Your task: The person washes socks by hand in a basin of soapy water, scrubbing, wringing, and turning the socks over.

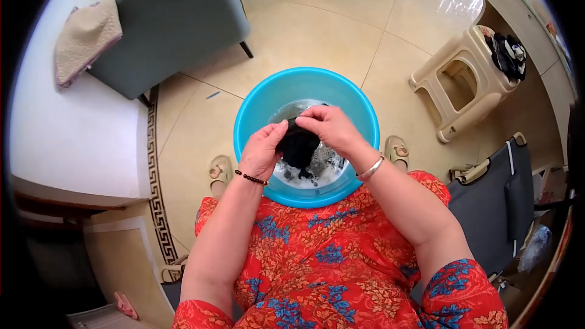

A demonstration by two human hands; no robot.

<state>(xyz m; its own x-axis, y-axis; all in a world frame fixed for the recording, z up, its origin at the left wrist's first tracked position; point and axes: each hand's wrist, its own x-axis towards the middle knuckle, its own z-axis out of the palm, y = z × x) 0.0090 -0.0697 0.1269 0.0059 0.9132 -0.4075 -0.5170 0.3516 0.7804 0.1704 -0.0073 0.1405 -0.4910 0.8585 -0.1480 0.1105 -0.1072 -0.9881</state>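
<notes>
A round blue basin (255,192) stands on the floor between my feet, with sudsy water (332,173) in it. Over the water I hold up a small black cloth item (298,146), perhaps a sock; its exact kind does not show. My left hand (264,146) pinches its upper edge from the left, a dark bead bracelet at the wrist. From the right, my right hand (332,127) pinches the same edge, with a silver bangle below it. The lower part of the cloth hangs close to the foam.
A beige plastic stool (454,79) at the right bears dark cloth items (509,55). Behind it is a cabinet (524,15). A grey-green sofa (177,18) stands at upper left, and a dark folding chair (487,201) is at right. Slippers (220,169) flank the basin.
</notes>
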